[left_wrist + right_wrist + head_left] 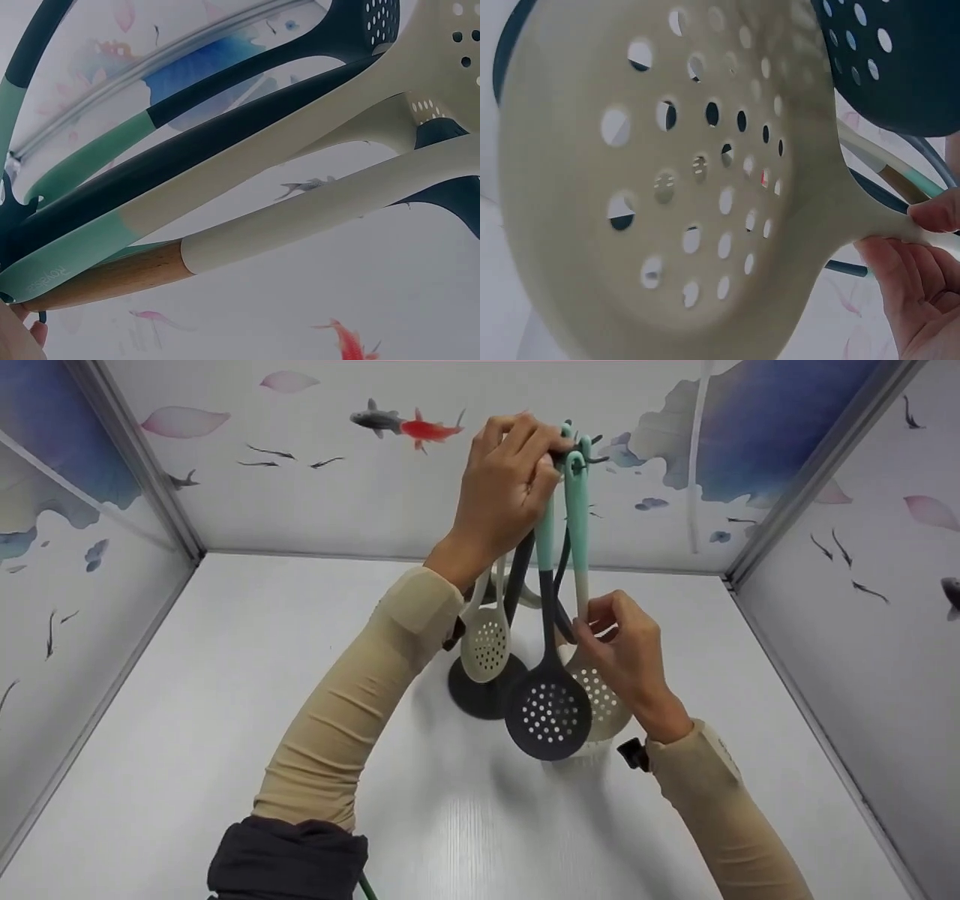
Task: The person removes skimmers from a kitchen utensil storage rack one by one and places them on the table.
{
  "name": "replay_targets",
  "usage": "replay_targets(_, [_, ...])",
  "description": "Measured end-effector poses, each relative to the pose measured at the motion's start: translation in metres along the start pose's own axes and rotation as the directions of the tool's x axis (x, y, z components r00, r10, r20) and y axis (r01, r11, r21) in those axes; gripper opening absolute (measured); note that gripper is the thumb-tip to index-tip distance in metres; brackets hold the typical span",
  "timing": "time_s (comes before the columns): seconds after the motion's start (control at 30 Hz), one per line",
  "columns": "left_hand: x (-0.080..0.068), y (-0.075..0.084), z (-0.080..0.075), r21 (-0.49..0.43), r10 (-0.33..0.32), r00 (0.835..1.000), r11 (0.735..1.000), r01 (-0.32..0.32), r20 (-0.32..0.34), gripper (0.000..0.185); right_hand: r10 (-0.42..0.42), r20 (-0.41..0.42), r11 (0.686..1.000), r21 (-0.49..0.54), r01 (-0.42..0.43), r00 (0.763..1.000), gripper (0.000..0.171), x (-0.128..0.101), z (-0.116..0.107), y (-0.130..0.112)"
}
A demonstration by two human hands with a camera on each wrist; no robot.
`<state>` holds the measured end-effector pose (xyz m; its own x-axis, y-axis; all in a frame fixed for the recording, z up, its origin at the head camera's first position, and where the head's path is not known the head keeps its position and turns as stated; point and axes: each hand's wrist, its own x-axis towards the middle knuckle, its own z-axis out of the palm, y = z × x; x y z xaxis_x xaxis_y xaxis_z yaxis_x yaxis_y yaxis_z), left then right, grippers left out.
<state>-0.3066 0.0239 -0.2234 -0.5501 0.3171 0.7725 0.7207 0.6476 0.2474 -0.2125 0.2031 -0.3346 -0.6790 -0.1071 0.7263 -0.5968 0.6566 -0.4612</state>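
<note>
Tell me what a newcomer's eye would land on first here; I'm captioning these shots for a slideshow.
A bunch of kitchen utensils hangs mid-frame above the white table, held at its mint handle tops by the left hand. Lowest and boldest is the dark perforated skimmer. Beside it, the right hand pinches the neck of a cream skimmer, which fills the right wrist view.

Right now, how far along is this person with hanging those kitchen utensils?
Already hanging from the hook rack: a dark skimmer and a small cream skimmer. In hand: the left hand grips the handle tops at the hooks, the right hand pinches the big cream skimmer by its neck. Letting go seems left.
</note>
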Motion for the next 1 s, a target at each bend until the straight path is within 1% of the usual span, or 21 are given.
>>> replay_targets(0.17, [-0.003, 0.000, 0.001, -0.001, -0.003, 1.000, 1.000, 0.003, 0.002, 0.038, 0.006, 0.010, 1.000, -0.009, -0.006, 1.000, 0.013, -0.002, -0.006, -0.001])
replay_targets(0.23, [-0.002, 0.000, 0.002, 0.004, 0.003, 1.000, 1.000, -0.003, -0.001, 0.038, 0.004, 0.002, 1.000, -0.015, -0.004, 1.000, 0.012, -0.002, -0.010, -0.001])
replay_targets(0.37, [-0.002, 0.000, 0.001, 0.008, 0.005, 1.000, 1.000, -0.005, 0.001, 0.038, 0.011, -0.026, 0.999, -0.036, -0.012, 1.000, 0.012, -0.004, -0.017, 0.008])
replay_targets(0.57, [-0.005, -0.001, 0.000, 0.008, -0.002, 1.000, 1.000, 0.002, 0.008, 0.038, 0.090, -0.061, 0.994, -0.058, -0.093, 0.994, 0.013, -0.007, -0.033, 0.029])
replay_targets(0.7, [-0.003, -0.001, 0.000, 0.005, 0.007, 1.000, 1.000, -0.007, -0.001, 0.039, 0.181, -0.059, 0.980, -0.079, -0.185, 0.982, 0.016, -0.012, -0.039, 0.051])
replay_targets(0.8, [-0.001, -0.001, -0.001, 0.002, 0.008, 1.000, 1.000, -0.007, -0.008, 0.038, 0.273, -0.027, 0.957, -0.096, -0.274, 0.962, 0.019, -0.020, -0.038, 0.071])
replay_targets(0.87, [-0.002, -0.001, -0.001, 0.003, 0.004, 1.000, 1.000, -0.004, -0.002, 0.038, 0.349, 0.005, 0.931, -0.114, -0.346, 0.937, 0.021, -0.026, -0.038, 0.085])
replay_targets(0.93, [-0.002, -0.001, -0.001, 0.007, 0.002, 1.000, 1.000, -0.002, 0.008, 0.038, 0.433, 0.031, 0.896, -0.127, -0.426, 0.901, 0.023, -0.033, -0.038, 0.099])
replay_targets(1.0, [-0.001, 0.001, 0.000, 0.011, 0.006, 1.000, 1.000, -0.006, 0.012, 0.039, 0.511, 0.057, 0.856, -0.129, -0.501, 0.858, 0.025, -0.038, -0.038, 0.111])
